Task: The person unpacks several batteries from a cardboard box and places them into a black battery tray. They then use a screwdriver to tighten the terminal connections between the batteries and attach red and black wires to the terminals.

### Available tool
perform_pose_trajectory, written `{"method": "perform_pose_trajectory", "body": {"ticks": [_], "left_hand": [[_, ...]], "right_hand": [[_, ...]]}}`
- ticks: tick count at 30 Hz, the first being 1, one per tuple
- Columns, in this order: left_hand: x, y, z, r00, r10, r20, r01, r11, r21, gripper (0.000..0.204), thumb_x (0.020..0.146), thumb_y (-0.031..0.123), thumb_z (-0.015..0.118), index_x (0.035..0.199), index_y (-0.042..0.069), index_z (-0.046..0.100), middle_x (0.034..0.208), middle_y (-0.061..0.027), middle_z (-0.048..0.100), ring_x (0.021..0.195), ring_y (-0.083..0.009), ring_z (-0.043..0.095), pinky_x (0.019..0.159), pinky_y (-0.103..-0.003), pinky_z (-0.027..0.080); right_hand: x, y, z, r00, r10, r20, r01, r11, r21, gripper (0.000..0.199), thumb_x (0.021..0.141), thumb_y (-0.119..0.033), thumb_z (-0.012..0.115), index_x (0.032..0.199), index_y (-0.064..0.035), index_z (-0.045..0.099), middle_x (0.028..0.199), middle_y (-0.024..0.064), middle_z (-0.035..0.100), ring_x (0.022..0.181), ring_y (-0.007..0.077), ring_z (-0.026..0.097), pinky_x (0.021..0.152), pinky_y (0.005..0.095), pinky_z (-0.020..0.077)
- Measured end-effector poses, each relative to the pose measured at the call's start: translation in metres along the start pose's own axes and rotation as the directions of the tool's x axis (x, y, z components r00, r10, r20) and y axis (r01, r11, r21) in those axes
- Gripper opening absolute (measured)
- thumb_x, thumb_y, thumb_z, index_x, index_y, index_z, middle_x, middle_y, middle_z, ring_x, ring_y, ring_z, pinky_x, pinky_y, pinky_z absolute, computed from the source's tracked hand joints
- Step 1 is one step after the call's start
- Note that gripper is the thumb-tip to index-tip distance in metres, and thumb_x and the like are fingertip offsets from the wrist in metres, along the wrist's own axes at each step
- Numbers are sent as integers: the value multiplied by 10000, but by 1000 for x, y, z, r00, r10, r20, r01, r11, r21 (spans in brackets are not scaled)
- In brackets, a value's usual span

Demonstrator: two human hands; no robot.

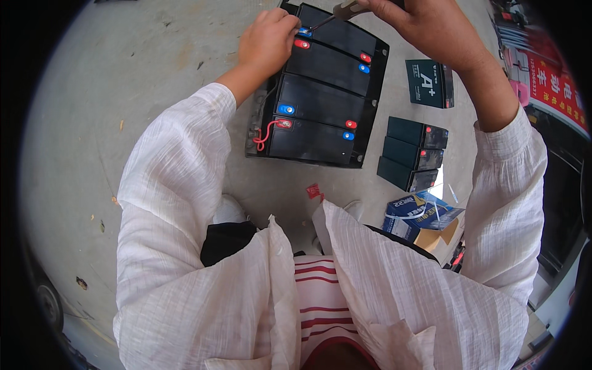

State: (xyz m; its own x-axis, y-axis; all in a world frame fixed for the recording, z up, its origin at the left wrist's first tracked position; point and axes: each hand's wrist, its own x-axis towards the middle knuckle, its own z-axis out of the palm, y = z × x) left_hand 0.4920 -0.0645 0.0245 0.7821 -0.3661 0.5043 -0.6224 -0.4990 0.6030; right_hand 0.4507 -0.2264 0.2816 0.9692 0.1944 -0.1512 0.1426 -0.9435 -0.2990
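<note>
A black case (381,65) holds several black batteries (325,66) side by side, with red and blue terminals at their ends. My left hand (266,42) is closed, its fingertips pinched beside the blue terminal (304,31) of the farthest battery; what it pinches is hidden. In my right hand (435,28) is a screwdriver (348,8), its thin shaft slanting down left with the tip at that same blue terminal. A red wire (261,143) runs from the nearest battery's red terminal (283,124) and loops over the case's left edge.
Right of the case stand a dark green boxed battery (425,83) and several smaller batteries (404,145). Nearer me lies an opened blue carton (407,216) with white straps. A red banner (549,86) hangs at the far right. My shoes (229,209) are just below the case.
</note>
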Motion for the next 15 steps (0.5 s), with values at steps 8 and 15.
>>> {"method": "perform_pose_trajectory", "body": {"ticks": [8, 15], "left_hand": [[-1, -2, -1, 1000, -4, 1, 4, 1000, 8, 70, 920, 156, 690, 989, 154, 703, 1039, -4, 657, 1041, -279, 620, 829, -415, 537], [2, 3, 3, 1000, 16, -8, -16, 1000, -22, 79, 919, 162, 691, 997, 151, 697, 1052, -5, 655, 1045, -280, 619, 831, -414, 539]], "right_hand": [[-5, -2, 4, 999, 10, -53, -1, 986, 168, 328, 942, -252, 741, 944, 37, 585, 860, 227, 700, 793, 331, 704, 669, 388, 534], [-2, -7, -5, 983, 152, -102, -180, 901, -395, 268, 941, -208, 731, 983, 6, 575, 858, 168, 724, 786, 278, 708, 700, 377, 535]]}}
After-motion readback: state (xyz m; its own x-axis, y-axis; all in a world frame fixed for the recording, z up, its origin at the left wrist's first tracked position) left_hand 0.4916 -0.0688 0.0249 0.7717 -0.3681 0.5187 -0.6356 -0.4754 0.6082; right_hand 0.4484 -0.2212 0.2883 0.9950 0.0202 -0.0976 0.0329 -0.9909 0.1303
